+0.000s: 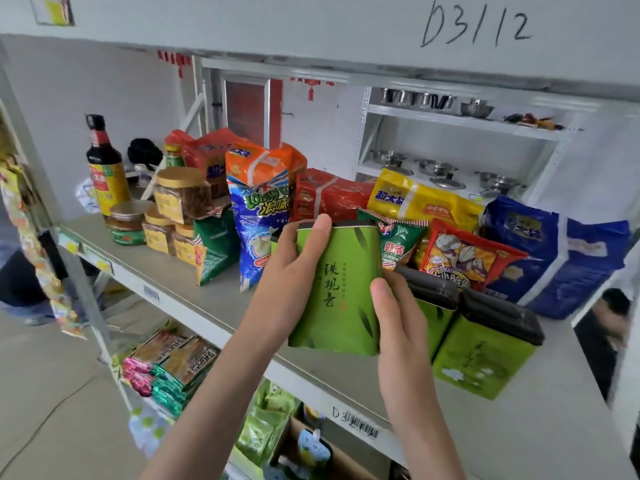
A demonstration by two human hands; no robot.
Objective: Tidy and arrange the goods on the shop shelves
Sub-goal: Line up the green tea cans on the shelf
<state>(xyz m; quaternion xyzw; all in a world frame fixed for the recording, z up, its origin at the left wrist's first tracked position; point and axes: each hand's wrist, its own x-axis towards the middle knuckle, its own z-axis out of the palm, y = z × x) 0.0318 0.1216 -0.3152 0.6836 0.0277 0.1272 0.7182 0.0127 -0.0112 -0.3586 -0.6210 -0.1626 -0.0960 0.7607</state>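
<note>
A green tea tin (341, 289) with black lettering is held between both hands, raised above the grey shelf (214, 306). My left hand (294, 268) grips its left side, thumb over the top edge. My right hand (394, 317) holds its right side, thumb on the front face. Two more green tins with dark lids (485, 355) stand on the shelf just to the right. Behind are a blue snack bag (259, 233), a green bag (216, 244), red noodle packs (329, 195), a yellow pack (422, 199) and a large blue pack (554, 254).
A soy sauce bottle (104, 168) and several gold-lidded jars (180, 195) stand at the shelf's left. The lower shelf holds packets (169, 365) and green bags (263, 427). A shelf board marked D3112 (478, 26) hangs overhead. Metal pots (436, 168) sit on a far rack.
</note>
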